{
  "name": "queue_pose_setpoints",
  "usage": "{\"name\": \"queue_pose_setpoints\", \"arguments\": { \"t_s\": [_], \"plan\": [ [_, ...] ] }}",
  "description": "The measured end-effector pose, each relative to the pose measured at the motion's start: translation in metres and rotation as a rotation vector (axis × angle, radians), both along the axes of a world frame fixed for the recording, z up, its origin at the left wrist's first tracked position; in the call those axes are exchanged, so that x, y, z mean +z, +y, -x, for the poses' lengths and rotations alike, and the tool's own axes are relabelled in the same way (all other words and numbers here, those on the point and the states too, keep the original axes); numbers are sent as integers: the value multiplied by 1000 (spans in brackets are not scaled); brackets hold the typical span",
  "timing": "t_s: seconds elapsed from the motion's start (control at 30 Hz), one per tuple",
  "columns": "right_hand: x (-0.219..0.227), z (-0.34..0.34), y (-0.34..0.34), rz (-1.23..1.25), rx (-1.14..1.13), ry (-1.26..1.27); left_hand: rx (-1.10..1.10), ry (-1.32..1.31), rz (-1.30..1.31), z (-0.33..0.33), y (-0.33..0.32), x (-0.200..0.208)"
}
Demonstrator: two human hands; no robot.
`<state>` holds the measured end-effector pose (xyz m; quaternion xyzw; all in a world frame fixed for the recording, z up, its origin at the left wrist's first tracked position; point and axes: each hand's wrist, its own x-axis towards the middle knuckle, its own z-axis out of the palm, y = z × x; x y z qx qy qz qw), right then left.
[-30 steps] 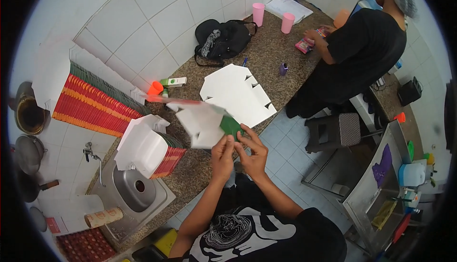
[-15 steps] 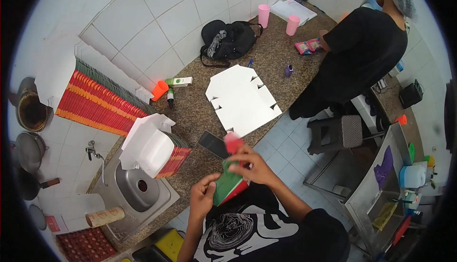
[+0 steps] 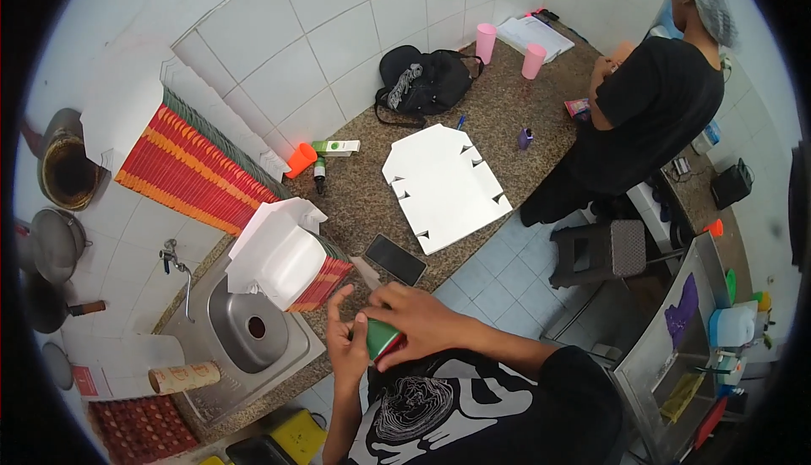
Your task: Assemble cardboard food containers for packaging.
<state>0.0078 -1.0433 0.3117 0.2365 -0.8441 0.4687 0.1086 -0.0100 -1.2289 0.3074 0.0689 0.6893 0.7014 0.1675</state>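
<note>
Close to my body I hold a green and red folded carton (image 3: pixel 384 338) in both hands. My left hand (image 3: pixel 345 338) grips its left side with the thumb in front, the index finger raised. My right hand (image 3: pixel 414 317) wraps over its top and right side, hiding much of it. A pale flap sticks up above my fingers, partly blurred. Left of my hands, a stack of nested cartons (image 3: pixel 287 262) with white insides stands on the counter. A dark phone (image 3: pixel 395 260) lies just beyond my hands.
Flat white carton blanks (image 3: pixel 446 188) lie on the granite counter (image 3: pixel 359 199). A taller nested stack (image 3: pixel 194 161) leans by the wall. Left is a sink (image 3: pixel 249 326). A black bag (image 3: pixel 431 81), pink cups (image 3: pixel 533 61) and a co-worker (image 3: pixel 650 102) are farther off; a stool (image 3: pixel 598 252) stands right.
The carton has been turned in my hands, and its raised red end no longer shows. My right hand has moved left and down over it. The co-worker's forearm is now raised off the counter.
</note>
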Motion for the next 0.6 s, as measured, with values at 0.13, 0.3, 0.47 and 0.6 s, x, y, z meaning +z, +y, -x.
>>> {"name": "queue_pose_setpoints", "arguments": {
  "t_s": [0.13, 0.3, 0.47, 0.6],
  "plan": [
    [9, 9, 13, -179, 57, 70, -160, -68, 142, 17, -18, 23],
    [-4, 16, 37, 312, -162, -186, 13, -167, -294, 15, -83, 8],
    [-44, 4, 15, 547, -230, -529, -18, -9, 76, 1, -90, 24],
    [-41, 13, 19, -49, -337, -371, -25, -6, 309, -8, -98, 32]
  ]
}}
